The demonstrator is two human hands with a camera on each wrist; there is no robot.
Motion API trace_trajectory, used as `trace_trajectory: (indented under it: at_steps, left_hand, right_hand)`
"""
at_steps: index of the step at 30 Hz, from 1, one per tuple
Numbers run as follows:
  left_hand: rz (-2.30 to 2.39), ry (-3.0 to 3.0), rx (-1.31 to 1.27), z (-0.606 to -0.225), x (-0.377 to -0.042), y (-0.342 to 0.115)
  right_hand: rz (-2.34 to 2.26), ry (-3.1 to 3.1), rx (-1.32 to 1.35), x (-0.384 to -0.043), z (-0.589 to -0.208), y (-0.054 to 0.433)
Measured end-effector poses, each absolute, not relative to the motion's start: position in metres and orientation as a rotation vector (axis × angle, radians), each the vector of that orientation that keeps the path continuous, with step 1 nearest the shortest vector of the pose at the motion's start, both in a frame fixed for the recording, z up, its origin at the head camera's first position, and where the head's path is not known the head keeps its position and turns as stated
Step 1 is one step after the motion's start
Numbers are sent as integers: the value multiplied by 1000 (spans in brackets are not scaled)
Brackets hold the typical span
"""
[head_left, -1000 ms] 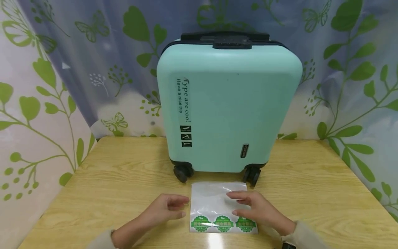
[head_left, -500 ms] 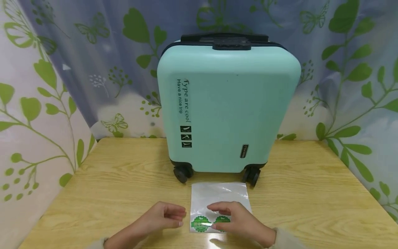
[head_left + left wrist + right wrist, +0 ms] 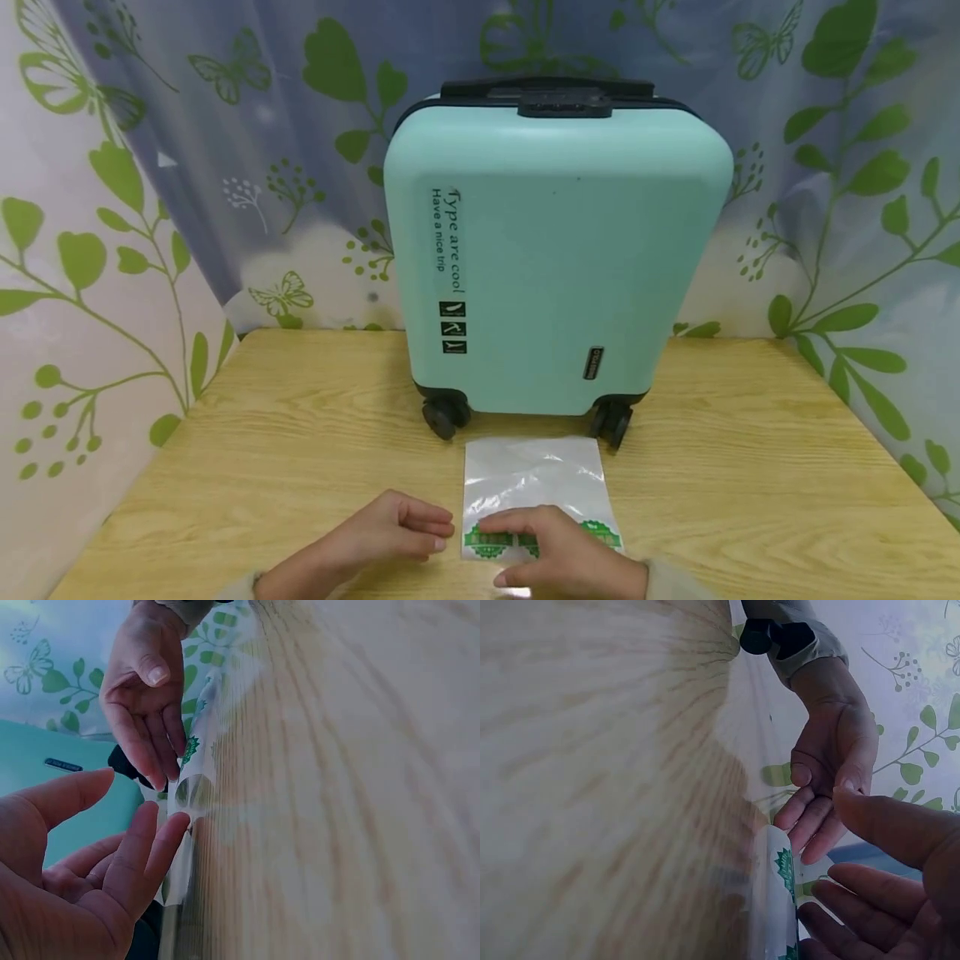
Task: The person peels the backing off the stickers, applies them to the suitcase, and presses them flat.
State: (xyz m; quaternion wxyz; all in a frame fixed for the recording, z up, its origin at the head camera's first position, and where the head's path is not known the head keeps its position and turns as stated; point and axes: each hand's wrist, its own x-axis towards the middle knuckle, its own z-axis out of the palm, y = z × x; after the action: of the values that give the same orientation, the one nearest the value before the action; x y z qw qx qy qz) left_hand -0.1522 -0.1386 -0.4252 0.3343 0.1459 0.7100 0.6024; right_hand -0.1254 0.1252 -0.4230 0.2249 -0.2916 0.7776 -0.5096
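A glossy white sticker sheet lies flat on the table before the suitcase, with green scalloped round stickers in a row along its near edge. My right hand is over that near edge, partly covering the row, its fingers relaxed and bent with nothing between them. Just left of the sheet is my left hand, fingers loosely extended toward it, also holding nothing. In the left wrist view the fingers of both hands hover by the sheet's edge. A mint-green suitcase stands upright behind the sheet on black wheels.
The wooden table stretches to both sides of the suitcase. Behind it hangs a curtain printed with leaves and butterflies. The suitcase carries printed lettering down its left side and a small dark badge low on its right.
My right hand has moved left and nearer across the sheet, from its right part to over the sticker row. My left hand has dropped slightly toward the near side. Sheet and suitcase stay put.
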Motion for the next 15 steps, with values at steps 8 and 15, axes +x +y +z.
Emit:
trace_trajectory:
  at_steps: [8,15]
  left_hand:
    - [1596,1822,358,-430,-151,-134]
    - [1672,1781,302,-434,-151,-130]
  right_hand:
    - [-1359,2172,-808,-126,-427,123]
    - [-1313,2266,-871,-127,-430,122]
